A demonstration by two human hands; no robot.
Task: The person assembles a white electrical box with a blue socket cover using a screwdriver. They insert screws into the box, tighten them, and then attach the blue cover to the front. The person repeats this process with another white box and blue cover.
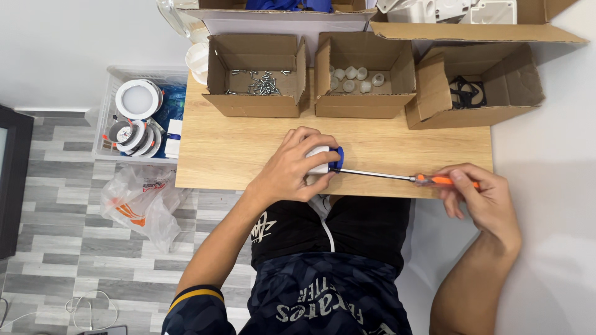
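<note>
My left hand [297, 166] grips a small white part with a blue piece [327, 159] on the wooden table [236, 155], near its front edge. My right hand [484, 197] holds the orange handle of a screwdriver [397, 177]. Its long metal shaft lies level and points left, with the tip at the blue piece. A white cable [327, 224] hangs from the part down over my lap.
Three open cardboard boxes stand along the table's back: one with screws [259, 82], one with small white caps [355, 77], one with black gaskets [469, 93]. Larger boxes sit behind them. A bin of round white lamps [139, 118] and a plastic bag [139, 198] are on the floor at left.
</note>
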